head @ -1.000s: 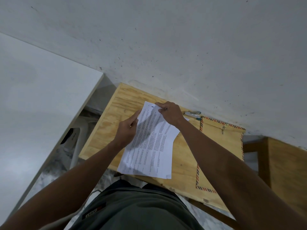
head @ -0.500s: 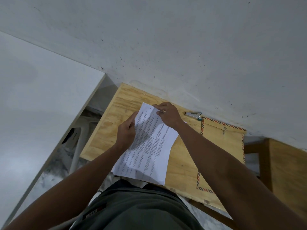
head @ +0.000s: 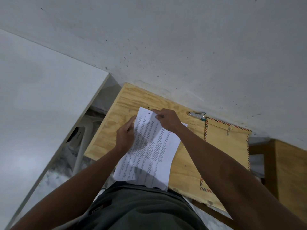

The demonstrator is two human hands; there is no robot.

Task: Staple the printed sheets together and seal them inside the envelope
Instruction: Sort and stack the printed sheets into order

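The printed sheets (head: pixel 154 151) lie stacked over the near edge of the wooden table (head: pixel 108 130), their lower end hanging toward my lap. My left hand (head: pixel 126 135) grips the stack's left edge. My right hand (head: pixel 166 120) pinches the top edge near the upper corner. A silver stapler (head: pixel 196 115) with a teal end lies by the wall, beyond my right hand. To its right a brown envelope (head: pixel 227 146) with a striped border and a metal clasp lies flat on the table.
A white wall rises right behind the table. A white panel (head: pixel 41 113) stands to the left, with a white plastic chair leg (head: pixel 83 143) below it. Another wooden piece (head: pixel 289 171) stands at the right.
The sheets have slid toward me and now hang over the table's near edge. Both hands kept their hold on the top and left edges.
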